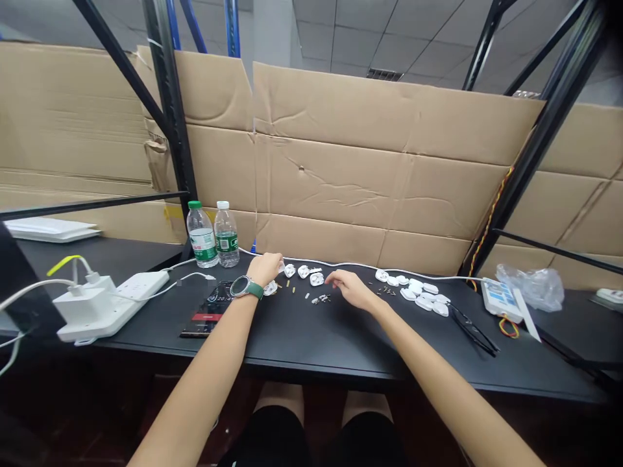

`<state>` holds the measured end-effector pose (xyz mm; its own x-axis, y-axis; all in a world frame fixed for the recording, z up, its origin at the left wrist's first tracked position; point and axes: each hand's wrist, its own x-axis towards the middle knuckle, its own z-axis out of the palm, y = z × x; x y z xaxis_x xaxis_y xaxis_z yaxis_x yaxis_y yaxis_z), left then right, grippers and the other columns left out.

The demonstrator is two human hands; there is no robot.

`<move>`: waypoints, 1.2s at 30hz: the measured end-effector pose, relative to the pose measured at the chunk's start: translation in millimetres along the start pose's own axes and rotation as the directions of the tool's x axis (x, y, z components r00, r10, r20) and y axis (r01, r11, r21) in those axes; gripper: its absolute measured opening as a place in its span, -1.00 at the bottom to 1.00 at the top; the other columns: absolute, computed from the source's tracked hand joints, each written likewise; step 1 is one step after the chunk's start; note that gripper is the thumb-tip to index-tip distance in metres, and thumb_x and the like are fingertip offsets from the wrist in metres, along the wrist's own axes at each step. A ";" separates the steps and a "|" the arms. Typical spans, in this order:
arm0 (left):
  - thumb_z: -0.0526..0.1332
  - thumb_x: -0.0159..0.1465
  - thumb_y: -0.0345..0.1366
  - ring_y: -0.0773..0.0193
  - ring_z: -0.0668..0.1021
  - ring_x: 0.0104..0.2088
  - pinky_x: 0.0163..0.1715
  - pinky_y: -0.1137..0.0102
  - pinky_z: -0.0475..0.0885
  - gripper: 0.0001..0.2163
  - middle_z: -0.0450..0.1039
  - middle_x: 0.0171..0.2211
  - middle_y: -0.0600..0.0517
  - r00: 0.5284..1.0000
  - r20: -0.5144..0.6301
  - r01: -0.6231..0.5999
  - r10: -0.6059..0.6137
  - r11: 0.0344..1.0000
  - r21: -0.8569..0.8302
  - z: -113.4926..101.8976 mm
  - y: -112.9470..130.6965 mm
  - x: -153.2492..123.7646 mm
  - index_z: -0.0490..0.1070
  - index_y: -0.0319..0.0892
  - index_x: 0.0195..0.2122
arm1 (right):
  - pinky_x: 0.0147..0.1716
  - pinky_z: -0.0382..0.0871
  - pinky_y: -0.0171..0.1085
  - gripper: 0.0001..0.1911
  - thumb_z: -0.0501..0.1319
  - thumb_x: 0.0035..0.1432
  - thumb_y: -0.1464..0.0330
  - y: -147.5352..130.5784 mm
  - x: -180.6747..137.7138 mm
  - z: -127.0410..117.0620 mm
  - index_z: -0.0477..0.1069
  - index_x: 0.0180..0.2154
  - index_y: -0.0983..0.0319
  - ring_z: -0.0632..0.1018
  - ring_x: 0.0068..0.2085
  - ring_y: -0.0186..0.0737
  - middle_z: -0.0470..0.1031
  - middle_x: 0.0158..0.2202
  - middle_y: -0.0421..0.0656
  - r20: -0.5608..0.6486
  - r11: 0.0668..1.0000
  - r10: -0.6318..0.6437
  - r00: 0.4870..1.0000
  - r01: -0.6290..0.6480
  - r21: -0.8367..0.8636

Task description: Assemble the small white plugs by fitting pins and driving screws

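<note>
Lying on black tabletop [316,353], small white pieces [317,279], rounded

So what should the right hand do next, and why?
Maybe the right hand should pinch the nearest white piece. The fingers are right beside it, and I can't see anything held in them. The left hand is farther from that piece.

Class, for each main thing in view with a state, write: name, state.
Clear plastic bottle with green cap: upright, capped.
Clear plastic bottle with white cap: upright, capped.
Black rectangular phone: flat, screen lit.
White plastic power strip: white adapter plugged in.
Clear plastic bag: crumpled.
Left hand: fingertips mostly hidden, grip unclear.
Right hand: bent fingers near white plastic part.
</note>
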<state>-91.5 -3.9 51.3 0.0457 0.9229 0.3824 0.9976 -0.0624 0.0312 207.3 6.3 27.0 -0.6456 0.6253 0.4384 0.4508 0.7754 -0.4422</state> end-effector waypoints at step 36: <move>0.49 -0.02 -0.13 0.07 0.64 -0.14 -0.11 0.24 0.53 -0.37 0.60 -0.05 -0.18 0.981 0.074 -0.006 0.181 0.408 -0.913 14.4 38.3 0.2 0.52 -0.27 0.08 | -0.14 0.41 -0.24 -0.75 0.16 0.19 0.22 -11.5 49.4 25.2 0.50 -0.39 0.22 0.59 -0.27 -0.17 0.61 -0.39 -0.15 -0.413 0.918 0.342 0.844 -0.205 0.340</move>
<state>-52.5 -0.6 39.3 0.2295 0.9219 0.3120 0.3584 -0.3781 0.8536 154.7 26.0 34.0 -0.1363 0.8294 0.5418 0.3362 0.5532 -0.7622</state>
